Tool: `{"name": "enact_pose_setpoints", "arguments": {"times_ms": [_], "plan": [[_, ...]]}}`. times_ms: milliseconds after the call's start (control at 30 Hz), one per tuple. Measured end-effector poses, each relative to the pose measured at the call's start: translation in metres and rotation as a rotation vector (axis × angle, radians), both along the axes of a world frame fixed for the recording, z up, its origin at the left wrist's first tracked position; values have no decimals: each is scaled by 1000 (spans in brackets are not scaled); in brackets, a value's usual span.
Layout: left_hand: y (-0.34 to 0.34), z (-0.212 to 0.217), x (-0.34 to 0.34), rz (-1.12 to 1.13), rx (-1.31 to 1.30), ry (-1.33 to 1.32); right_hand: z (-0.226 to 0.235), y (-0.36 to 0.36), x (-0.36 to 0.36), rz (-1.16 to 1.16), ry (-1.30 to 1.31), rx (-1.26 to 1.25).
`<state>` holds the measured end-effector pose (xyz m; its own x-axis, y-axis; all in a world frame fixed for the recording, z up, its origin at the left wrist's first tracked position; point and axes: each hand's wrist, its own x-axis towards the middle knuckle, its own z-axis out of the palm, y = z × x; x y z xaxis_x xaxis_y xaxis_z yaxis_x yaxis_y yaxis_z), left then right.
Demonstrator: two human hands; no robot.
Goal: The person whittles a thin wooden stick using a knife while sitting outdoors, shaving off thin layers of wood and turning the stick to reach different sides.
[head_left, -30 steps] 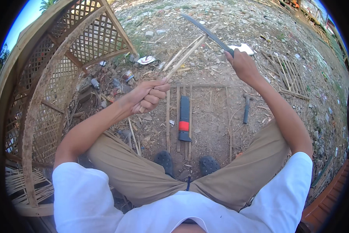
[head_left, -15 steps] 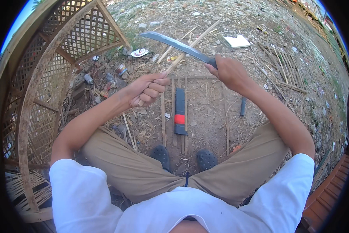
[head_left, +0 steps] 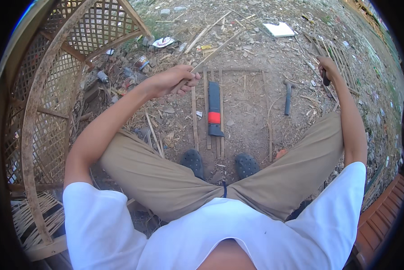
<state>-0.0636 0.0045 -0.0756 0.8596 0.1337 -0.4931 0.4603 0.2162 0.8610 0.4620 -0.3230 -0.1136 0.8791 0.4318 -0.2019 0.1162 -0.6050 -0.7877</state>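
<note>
My left hand [head_left: 176,81] is closed round a thin wooden strip [head_left: 219,48], which slants up and away to the right. Far out to the right, my right hand [head_left: 329,68] grips a machete by its dark handle [head_left: 326,81]. The machete's blade points away and is hard to make out against the ground. Between my feet and the strip lies a black sheath [head_left: 214,101] with a red band, resting along narrow wooden slats [head_left: 195,119]. A hammer [head_left: 287,100] lies on the dirt, nearer my right hand.
Lattice wooden panels [head_left: 60,85] stand close on my left. A slatted wooden piece [head_left: 334,56] lies at the far right, near a white board [head_left: 279,29]. Loose sticks [head_left: 206,31], cans and litter are strewn over the stony ground. Reddish-brown slats [head_left: 384,216] edge the lower right.
My right hand has swung the machete away from the strip, out to the right. My left hand has shifted slightly up, with the strip tilted lower. The hammer's head now shows.
</note>
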Motion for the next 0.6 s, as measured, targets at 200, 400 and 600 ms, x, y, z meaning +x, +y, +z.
{"name": "enact_pose_setpoints", "arguments": {"times_ms": [200,400,600], "plan": [[4,-20,51,-177,217,208,91,45,-151,133,8,337],[8,-19,72,-416,727,322,33,76,-353,181,-240,342],[39,-24,73,-544,1353,-133,-79,99,-442,147,108,304]]}}
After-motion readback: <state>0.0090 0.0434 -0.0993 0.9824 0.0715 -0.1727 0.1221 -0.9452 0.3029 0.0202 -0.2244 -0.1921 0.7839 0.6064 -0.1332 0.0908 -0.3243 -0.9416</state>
